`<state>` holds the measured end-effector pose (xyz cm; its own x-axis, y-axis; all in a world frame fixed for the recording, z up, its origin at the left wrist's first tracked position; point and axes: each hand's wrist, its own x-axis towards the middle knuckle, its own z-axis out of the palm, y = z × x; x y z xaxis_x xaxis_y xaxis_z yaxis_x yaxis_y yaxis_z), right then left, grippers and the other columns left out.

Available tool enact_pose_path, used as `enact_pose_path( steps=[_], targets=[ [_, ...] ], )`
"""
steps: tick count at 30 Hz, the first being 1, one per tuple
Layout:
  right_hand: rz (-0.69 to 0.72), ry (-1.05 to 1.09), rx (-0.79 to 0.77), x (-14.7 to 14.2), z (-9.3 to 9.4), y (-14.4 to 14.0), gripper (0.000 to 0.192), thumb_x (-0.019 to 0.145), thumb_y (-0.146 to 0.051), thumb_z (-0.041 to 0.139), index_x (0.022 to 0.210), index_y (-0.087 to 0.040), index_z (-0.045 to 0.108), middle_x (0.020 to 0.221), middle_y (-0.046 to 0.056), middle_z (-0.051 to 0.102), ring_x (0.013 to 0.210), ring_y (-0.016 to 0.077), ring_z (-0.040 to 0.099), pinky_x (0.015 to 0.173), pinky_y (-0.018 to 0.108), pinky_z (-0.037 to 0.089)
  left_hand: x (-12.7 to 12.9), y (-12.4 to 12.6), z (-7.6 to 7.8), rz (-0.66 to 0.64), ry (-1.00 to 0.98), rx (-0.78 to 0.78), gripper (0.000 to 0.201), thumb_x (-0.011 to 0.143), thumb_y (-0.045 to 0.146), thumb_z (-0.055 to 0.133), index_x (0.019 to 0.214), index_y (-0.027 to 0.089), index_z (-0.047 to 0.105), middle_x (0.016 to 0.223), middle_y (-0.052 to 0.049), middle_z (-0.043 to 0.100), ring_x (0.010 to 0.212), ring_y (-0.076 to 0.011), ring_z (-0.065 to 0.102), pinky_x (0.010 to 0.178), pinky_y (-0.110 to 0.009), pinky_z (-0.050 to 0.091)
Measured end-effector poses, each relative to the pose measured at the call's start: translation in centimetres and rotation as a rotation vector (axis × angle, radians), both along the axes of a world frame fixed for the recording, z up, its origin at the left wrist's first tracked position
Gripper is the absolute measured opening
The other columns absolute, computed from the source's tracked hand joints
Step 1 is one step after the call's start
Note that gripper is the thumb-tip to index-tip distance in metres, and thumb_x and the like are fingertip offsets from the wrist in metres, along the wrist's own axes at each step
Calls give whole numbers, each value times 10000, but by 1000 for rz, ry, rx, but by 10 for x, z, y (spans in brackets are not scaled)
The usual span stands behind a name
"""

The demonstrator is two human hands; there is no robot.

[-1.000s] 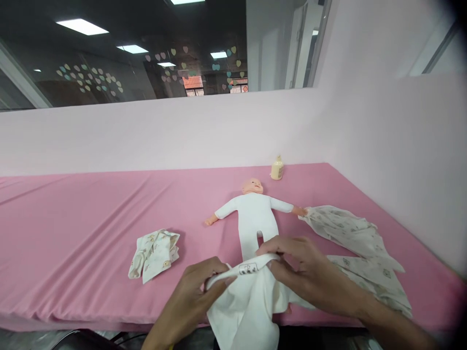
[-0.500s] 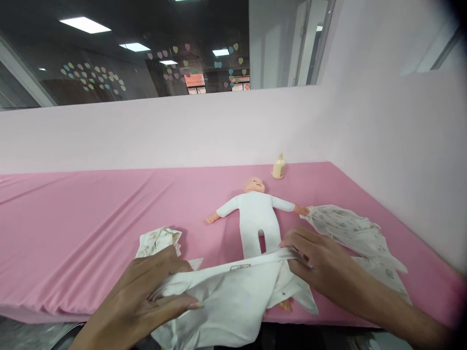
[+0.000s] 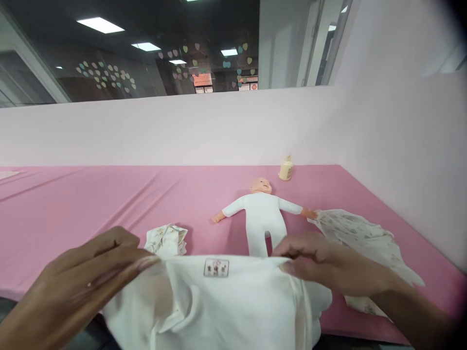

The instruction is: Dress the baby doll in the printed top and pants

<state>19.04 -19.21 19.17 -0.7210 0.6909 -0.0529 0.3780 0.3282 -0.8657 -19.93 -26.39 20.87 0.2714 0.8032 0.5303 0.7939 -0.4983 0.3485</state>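
Note:
A white baby garment hangs stretched between my two hands, its straight top edge level and a small printed label near the middle of that edge. My left hand pinches the left end of the edge between thumb and fingers. At the other end, my right hand grips the cloth the same way. Just beyond it a baby doll in a white body suit lies on its back, arms spread. The held cloth hides the doll's lower legs.
Pink sheeting covers the wide table. A folded patterned cloth lies left of the doll, and a thin patterned white garment is spread at its right. A cream pump bottle stands near the wall, below a window.
The garment has come up and closer to me, its edge now straight and its label facing me. My left hand has shifted left, pulling the edge wider.

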Motion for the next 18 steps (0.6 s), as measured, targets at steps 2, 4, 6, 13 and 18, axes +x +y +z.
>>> enact_pose_path(
  steps=[2, 4, 6, 13, 18],
  targets=[
    [-24, 69, -13, -18, -3, 22, 233, 946, -366, 518, 1009, -226, 693, 955, 23, 682, 851, 156, 610, 715, 254, 470, -5, 22, 5, 71, 65, -39, 209, 888, 446, 565, 875, 313, 726, 863, 17, 698, 737, -159, 623, 634, -241, 502],
    [-67, 134, -54, -41, -13, 51, 251, 934, -387, 526, 1016, -221, 695, 1001, 33, 690, 871, 163, 622, 730, 262, 468, -13, 56, 4, 172, 99, -101, 291, 878, 530, 557, 871, 277, 700, 860, -1, 706, 762, -178, 627, 646, -246, 479],
    [-113, 161, -72, -68, -30, 88, 260, 913, -413, 542, 1008, -223, 693, 991, 28, 693, 871, 163, 624, 744, 267, 466, -27, 99, -6, 271, 122, -238, 381, 881, 587, 518, 907, 252, 697, 950, -15, 722, 847, -202, 638, 707, -250, 470],
    [-375, 18, 168, -155, -109, 195, 198, 845, -308, 558, 864, -151, 676, 858, 90, 686, 838, 205, 619, 705, 289, 438, -68, 249, -108, 385, 371, -436, 456, 919, 588, 408, 913, 233, 694, 1036, -54, 720, 926, -226, 646, 742, -267, 441],
    [-463, -159, 402, -178, -148, 218, 162, 881, -201, 515, 906, -128, 658, 923, 148, 684, 879, 244, 629, 775, 334, 422, -53, 290, -164, 489, 548, -492, 269, 924, 423, 498, 920, 230, 686, 996, -77, 713, 863, -242, 654, 746, -317, 447]
  ],
)
